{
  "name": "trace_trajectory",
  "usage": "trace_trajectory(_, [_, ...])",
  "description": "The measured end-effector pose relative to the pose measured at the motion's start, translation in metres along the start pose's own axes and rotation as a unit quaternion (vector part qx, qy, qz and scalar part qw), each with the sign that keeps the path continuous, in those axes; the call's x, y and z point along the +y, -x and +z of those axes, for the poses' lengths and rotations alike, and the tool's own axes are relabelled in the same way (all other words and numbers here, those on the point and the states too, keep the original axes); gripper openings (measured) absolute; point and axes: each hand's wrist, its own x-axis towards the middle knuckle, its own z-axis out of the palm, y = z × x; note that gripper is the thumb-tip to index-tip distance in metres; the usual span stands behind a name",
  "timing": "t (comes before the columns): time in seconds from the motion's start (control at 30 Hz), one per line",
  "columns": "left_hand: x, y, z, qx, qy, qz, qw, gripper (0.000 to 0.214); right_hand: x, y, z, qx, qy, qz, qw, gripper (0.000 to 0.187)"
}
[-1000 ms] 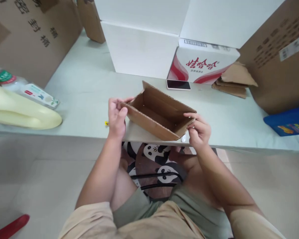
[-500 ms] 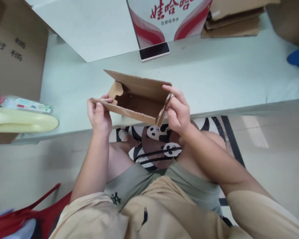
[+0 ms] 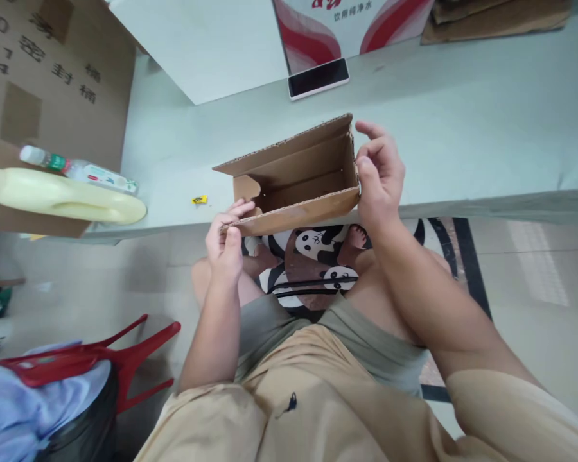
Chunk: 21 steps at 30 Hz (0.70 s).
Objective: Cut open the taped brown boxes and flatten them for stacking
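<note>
A brown cardboard box (image 3: 296, 215) is held up over the table's near edge, its open top facing me and its long flaps spread. My left hand (image 3: 225, 247) pinches the box's near left corner, thumb outside and fingers inside by a small end flap (image 3: 245, 188). At the right end, my right hand (image 3: 380, 176) grips the box's edge between thumb and curled fingers, with the index finger lifted off. Inside, the part of the box that shows holds nothing.
A black-screened phone (image 3: 318, 78) leans by a white-and-red carton (image 3: 318, 35). Flattened cardboard (image 3: 501, 22) lies back right. At left are a plastic bottle (image 3: 101, 176), a pale yellow object (image 3: 62, 196) and a large carton (image 3: 77, 122). A red chair (image 3: 139, 346) stands lower left.
The box has turned, its right end swinging up and away. My right hand now grips that end flap pressed upright, index finger raised. The view has shifted left.
</note>
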Motion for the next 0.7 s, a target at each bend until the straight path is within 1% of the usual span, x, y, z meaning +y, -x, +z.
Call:
trace_trajectory(0.1, [0.002,-0.004,-0.002,-0.034,-0.066,0.024,0.997,0.039,0.0,-0.001,0.003,-0.015,-0.031,0.016,0.999,0.037])
trace_trajectory(0.2, [-0.005,-0.01,0.0,-0.053,-0.126,0.032,0.99,0.049,-0.002,-0.001,0.007,-0.041,-0.06,0.013,0.997,0.039])
trace_trajectory(0.27, [-0.016,-0.011,0.003,-0.038,-0.13,0.032,0.99,0.051,-0.003,0.0,0.01,-0.069,-0.05,0.0,0.996,0.045])
trace_trajectory(0.33, [-0.028,-0.011,0.007,0.005,-0.114,0.035,0.993,0.05,-0.003,0.0,0.012,-0.093,-0.013,-0.017,0.995,0.051])
trace_trajectory(0.4, [-0.038,-0.01,0.011,0.043,-0.1,0.034,0.993,0.051,-0.002,0.0,0.014,-0.096,0.028,-0.034,0.994,0.052])
trace_trajectory(0.47, [-0.043,-0.009,0.015,0.057,-0.099,0.036,0.993,0.052,-0.003,0.0,0.015,-0.086,0.054,-0.04,0.994,0.051])
trace_trajectory(0.53, [-0.043,-0.01,0.018,0.054,-0.103,0.046,0.992,0.051,-0.005,0.0,0.015,-0.076,0.067,-0.032,0.994,0.047])
trace_trajectory(0.63, [-0.038,-0.012,0.021,0.049,-0.121,0.072,0.989,0.043,-0.009,-0.001,0.012,-0.071,0.075,-0.009,0.995,0.034])
trace_trajectory(0.7, [-0.033,-0.013,0.02,0.041,-0.126,0.088,0.987,0.035,-0.013,-0.001,0.01,-0.068,0.06,-0.009,0.996,0.024])
